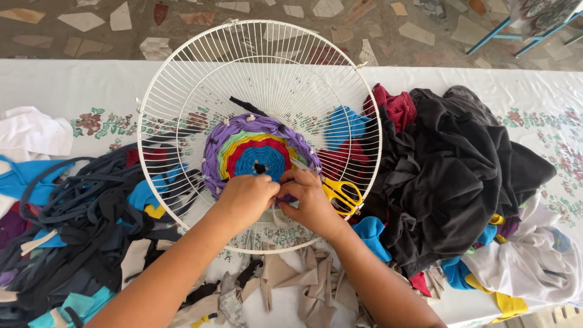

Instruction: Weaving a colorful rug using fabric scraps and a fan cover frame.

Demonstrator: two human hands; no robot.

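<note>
A round white wire fan guard (182, 79) lies on the table. Strips of cloth are woven through its middle in rings (258, 149): blue inside, then red, yellow, green and purple. My left hand (246, 197) and my right hand (310, 197) meet at the near edge of the weave, fingers pinched on the purple outer strip (212, 161). A loose black strip (246, 106) trails across the wires behind the weave. Yellow-handled scissors (343, 194) rest on the guard just right of my right hand.
A heap of black and dark red cloth (449, 170) lies to the right. Dark grey and blue strips (79, 212) pile up on the left. Beige scraps (291, 282) sit at the near edge. The flowered white tablecloth (73, 85) covers the table. A stone floor (388, 30) lies beyond.
</note>
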